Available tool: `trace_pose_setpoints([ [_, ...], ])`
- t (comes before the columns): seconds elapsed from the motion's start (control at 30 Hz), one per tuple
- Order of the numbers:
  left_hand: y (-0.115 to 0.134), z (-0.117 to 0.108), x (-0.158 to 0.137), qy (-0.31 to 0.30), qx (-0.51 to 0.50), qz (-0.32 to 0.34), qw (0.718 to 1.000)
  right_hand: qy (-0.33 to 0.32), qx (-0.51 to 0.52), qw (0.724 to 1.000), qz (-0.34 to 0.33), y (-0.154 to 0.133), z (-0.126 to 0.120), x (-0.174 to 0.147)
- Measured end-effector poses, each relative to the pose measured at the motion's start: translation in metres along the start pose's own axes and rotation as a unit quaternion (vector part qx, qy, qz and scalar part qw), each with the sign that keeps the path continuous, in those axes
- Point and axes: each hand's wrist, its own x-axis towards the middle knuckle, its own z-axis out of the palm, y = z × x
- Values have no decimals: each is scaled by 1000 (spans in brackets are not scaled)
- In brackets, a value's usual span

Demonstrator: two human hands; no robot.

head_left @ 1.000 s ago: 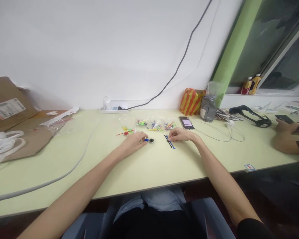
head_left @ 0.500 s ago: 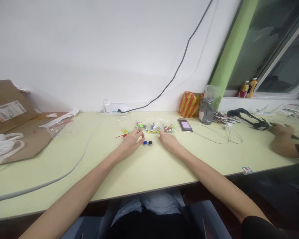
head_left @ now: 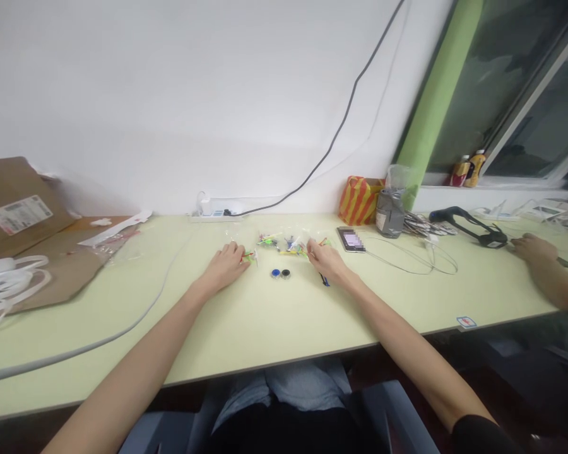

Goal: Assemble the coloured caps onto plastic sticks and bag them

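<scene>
My left hand rests low on the table, fingers curled down over small red and green plastic pieces that stick out beside the thumb. Bent over other colourful pieces is my right hand; a dark blue piece shows under its palm. The fingertips of both hands are partly hidden. Between the hands lie a cluster of thin green and white pieces and a mixed blue and yellow cluster, on or in clear plastic. Nearer to me, a blue-topped round pot and a black-topped one sit side by side.
A phone and thin cable lie right, before a striped bag and grey pouch. Another person's hand rests near a black headset strap. Cardboard and a grey cable occupy the left.
My left hand has moved left, away from the round pots, onto the red and green pieces. My right hand has shifted slightly right, and a dark blue piece now shows beneath it.
</scene>
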Motion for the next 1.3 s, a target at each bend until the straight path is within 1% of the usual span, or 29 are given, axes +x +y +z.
trace_pose_setpoints([
  [0.1,0,5,1,3,-2,19,1000,12,34,997,-67,-14,0,6],
  [0.2,1,4,5,32,-14,26,999,36,58,990,-123,-33,-5,15],
  [0.27,2,1,6,58,-23,22,998,55,80,986,-138,-46,-7,22],
  [0.33,5,-3,7,91,-32,16,995,87,110,982,-126,-56,-6,27],
  [0.43,13,-10,7,153,-67,3,986,143,169,972,-80,-65,2,29],
  [0.5,22,-14,6,196,-101,5,975,156,209,963,-65,-67,9,25],
  [0.53,27,-15,6,215,-120,12,969,157,228,958,-69,-67,13,22],
  [0.6,39,-16,5,245,-153,46,956,168,257,946,-99,-67,17,17],
  [0.7,54,-17,3,272,-197,140,931,197,265,929,-168,-68,18,13],
  [0.77,61,-18,3,289,-219,193,912,205,265,921,-199,-69,17,14],
  [0.83,66,-19,1,307,-234,216,897,203,272,917,-211,-70,16,16],
  [0.9,68,-22,0,315,-251,221,888,199,272,917,-213,-70,15,18],
  [1.0,70,-28,-2,307,-294,199,883,203,264,918,-215,-68,13,19],
  [1.1,75,-32,-4,286,-350,130,883,209,264,915,-223,-69,10,17],
  [1.2,79,-32,-5,240,-412,54,877,202,256,921,-214,-73,6,14],
  [1.3,81,-33,-5,179,-477,13,861,200,250,929,-183,-79,2,11],
])
